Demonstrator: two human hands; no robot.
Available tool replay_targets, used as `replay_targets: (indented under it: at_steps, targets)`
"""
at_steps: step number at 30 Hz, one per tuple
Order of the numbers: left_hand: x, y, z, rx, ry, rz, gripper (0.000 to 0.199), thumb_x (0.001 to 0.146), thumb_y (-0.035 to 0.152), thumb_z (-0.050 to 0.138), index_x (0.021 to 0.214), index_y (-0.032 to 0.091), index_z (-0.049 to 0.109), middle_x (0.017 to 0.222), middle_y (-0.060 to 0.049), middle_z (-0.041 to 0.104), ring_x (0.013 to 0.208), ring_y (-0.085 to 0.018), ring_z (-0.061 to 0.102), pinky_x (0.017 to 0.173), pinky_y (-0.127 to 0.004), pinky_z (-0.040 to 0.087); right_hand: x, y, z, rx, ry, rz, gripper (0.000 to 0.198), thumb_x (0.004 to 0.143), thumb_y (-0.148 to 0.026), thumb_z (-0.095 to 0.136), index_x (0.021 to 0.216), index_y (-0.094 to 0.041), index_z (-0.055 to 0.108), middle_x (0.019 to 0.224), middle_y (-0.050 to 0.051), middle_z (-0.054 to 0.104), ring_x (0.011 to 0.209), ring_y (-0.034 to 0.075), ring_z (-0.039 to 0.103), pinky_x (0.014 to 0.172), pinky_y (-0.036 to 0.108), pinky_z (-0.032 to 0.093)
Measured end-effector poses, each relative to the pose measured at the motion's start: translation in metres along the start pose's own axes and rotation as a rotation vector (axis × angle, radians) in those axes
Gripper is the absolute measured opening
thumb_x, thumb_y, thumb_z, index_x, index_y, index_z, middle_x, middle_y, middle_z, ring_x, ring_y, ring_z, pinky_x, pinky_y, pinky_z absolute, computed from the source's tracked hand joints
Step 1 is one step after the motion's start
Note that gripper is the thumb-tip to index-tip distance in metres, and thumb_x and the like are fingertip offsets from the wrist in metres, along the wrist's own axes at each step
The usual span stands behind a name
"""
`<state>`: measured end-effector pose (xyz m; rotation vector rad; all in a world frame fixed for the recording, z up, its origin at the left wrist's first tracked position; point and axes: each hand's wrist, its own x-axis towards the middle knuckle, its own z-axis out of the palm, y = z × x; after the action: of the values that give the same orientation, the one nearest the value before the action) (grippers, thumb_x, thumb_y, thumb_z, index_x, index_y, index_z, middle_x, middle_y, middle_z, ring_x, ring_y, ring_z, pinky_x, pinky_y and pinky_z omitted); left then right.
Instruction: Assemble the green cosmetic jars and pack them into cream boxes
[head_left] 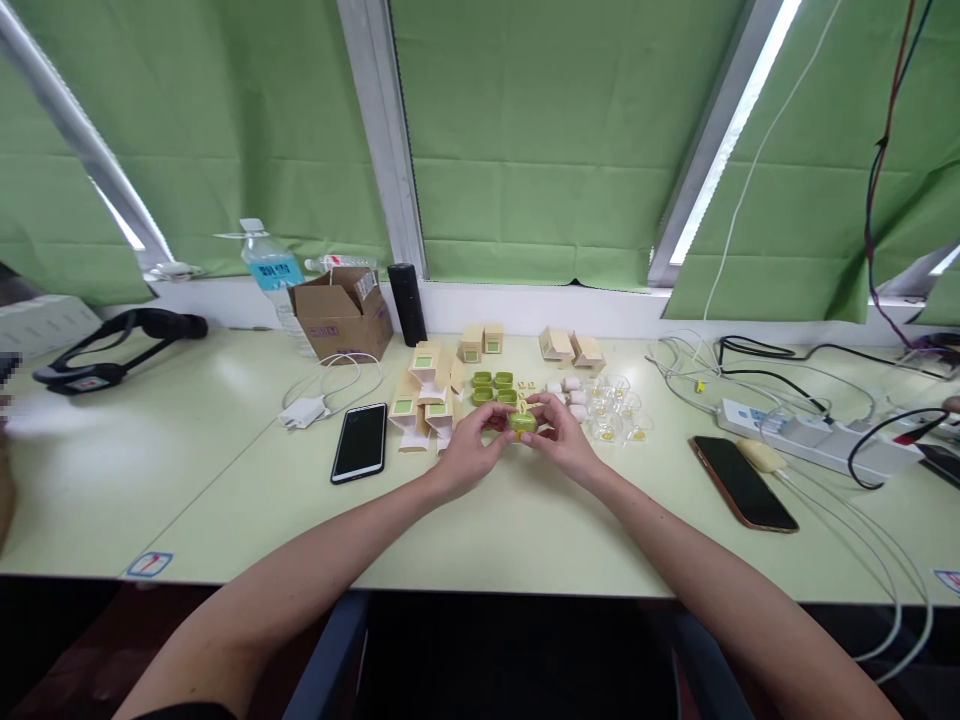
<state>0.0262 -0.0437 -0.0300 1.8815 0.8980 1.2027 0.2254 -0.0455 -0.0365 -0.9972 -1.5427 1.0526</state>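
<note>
Between my two hands is a small green case (pixel 523 422) with a yellow spot at its front, close to the table top. My left hand (pixel 476 445) pinches its left side, and my right hand (pixel 561 440) pinches its right side. Just beyond them sit several open green trays (pixel 482 380) in rows, with tiny pale yellow pieces (pixel 527 385) to their right. Several whitish rounded pieces (pixel 576 397) lie past my right hand, beside a cluster of clear plastic covers (pixel 616 408). Opened small cardboard boxes (pixel 425 362) are grouped left of the trays.
A phone (pixel 360 443) and a white charger (pixel 304 412) lie at left; another phone (pixel 742 483) and a power strip (pixel 817 440) with cables at right. Behind stand a brown carton (pixel 341 318), a water bottle (pixel 274 275) and a black cylinder (pixel 407 305). Other people's hands show at both edges.
</note>
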Motion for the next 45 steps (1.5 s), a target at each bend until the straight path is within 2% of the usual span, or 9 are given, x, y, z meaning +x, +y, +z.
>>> replay_targets:
  at_steps: [5, 10, 14, 18, 22, 25, 31, 38, 45]
  targets:
    - [0.000, 0.001, -0.004, 0.167, -0.020, 0.066, 0.032, 0.095, 0.030, 0.062, 0.125, 0.022, 0.061, 0.118, -0.009, 0.071, 0.108, -0.023, 0.068, 0.099, -0.042, 0.056, 0.003, -0.005, -0.005, -0.151, -0.023, 0.074, 0.055, 0.068, -0.035, 0.080, 0.118, -0.022, 0.062, 0.097, 0.001, 0.062, 0.071, 0.014, 0.054, 0.068, 0.031, 0.047]
    - [0.018, 0.006, -0.030, 0.612, 0.134, 0.167, 0.036, 0.096, 0.030, 0.054, 0.131, 0.019, 0.059, 0.128, -0.014, 0.066, 0.120, -0.030, 0.061, 0.107, -0.051, 0.048, -0.002, -0.018, -0.006, -0.424, -0.066, 0.115, 0.044, 0.066, -0.024, 0.077, 0.108, -0.021, 0.065, 0.084, -0.002, 0.062, 0.070, 0.015, 0.055, 0.067, 0.030, 0.044]
    - [0.037, 0.014, -0.062, 1.071, 0.278, 0.052, 0.050, 0.093, 0.033, 0.058, 0.142, 0.021, 0.057, 0.145, -0.021, 0.050, 0.133, -0.041, 0.049, 0.110, -0.058, 0.038, -0.005, -0.022, -0.004, -0.553, -0.116, 0.128, 0.039, 0.068, -0.020, 0.075, 0.105, -0.021, 0.062, 0.086, -0.002, 0.064, 0.072, 0.016, 0.057, 0.065, 0.028, 0.043]
    - [0.046, 0.013, -0.086, 1.296, 0.223, -0.094, 0.053, 0.097, 0.042, 0.054, 0.147, 0.027, 0.057, 0.152, -0.024, 0.041, 0.131, -0.048, 0.051, 0.108, -0.060, 0.034, -0.006, -0.022, -0.003, -0.609, -0.152, 0.140, 0.038, 0.069, -0.017, 0.074, 0.104, -0.021, 0.060, 0.090, 0.000, 0.065, 0.074, 0.016, 0.058, 0.067, 0.028, 0.043]
    - [0.047, 0.004, -0.092, 1.299, 0.068, -0.195, 0.047, 0.102, 0.049, 0.046, 0.141, 0.029, 0.064, 0.143, -0.023, 0.050, 0.107, -0.041, 0.065, 0.100, -0.056, 0.040, -0.009, -0.025, -0.006, -0.633, -0.187, 0.087, 0.051, 0.070, -0.020, 0.078, 0.117, -0.024, 0.059, 0.111, 0.003, 0.065, 0.078, 0.016, 0.060, 0.069, 0.029, 0.047]
    - [0.047, 0.001, -0.091, 1.304, 0.070, -0.185, 0.044, 0.101, 0.049, 0.048, 0.128, 0.022, 0.071, 0.137, -0.024, 0.053, 0.103, -0.039, 0.066, 0.096, -0.053, 0.044, -0.010, -0.027, -0.009, -0.613, -0.077, -0.027, 0.050, 0.081, -0.033, 0.075, 0.127, -0.028, 0.057, 0.120, 0.006, 0.061, 0.084, 0.019, 0.060, 0.075, 0.034, 0.051]
    - [0.043, 0.013, -0.079, 1.265, 0.222, 0.083, 0.035, 0.101, 0.034, 0.050, 0.126, 0.018, 0.067, 0.148, -0.023, 0.045, 0.118, -0.039, 0.061, 0.097, -0.051, 0.047, -0.006, -0.024, -0.011, -0.497, 0.232, -0.373, 0.026, 0.093, -0.031, 0.061, 0.119, -0.026, 0.060, 0.112, 0.008, 0.057, 0.093, 0.022, 0.061, 0.085, 0.042, 0.056]
    - [0.021, 0.033, -0.036, 1.161, 0.167, 0.473, 0.041, 0.094, 0.023, 0.057, 0.135, 0.023, 0.062, 0.160, -0.022, 0.038, 0.127, -0.040, 0.058, 0.100, -0.053, 0.049, -0.015, -0.025, 0.003, -0.515, 0.099, -0.510, 0.054, 0.097, -0.021, 0.054, 0.149, -0.033, 0.047, 0.139, 0.011, 0.038, 0.112, 0.025, 0.064, 0.105, 0.054, 0.056]
    - [0.006, 0.045, -0.001, 0.920, 0.017, 0.521, 0.040, 0.092, 0.019, 0.059, 0.132, 0.025, 0.062, 0.164, -0.020, 0.037, 0.130, -0.041, 0.058, 0.104, -0.061, 0.047, -0.018, -0.031, 0.005, -0.456, 0.048, -0.491, 0.066, 0.090, -0.012, 0.055, 0.150, -0.039, 0.051, 0.155, 0.010, 0.028, 0.135, 0.031, 0.054, 0.113, 0.059, 0.052]
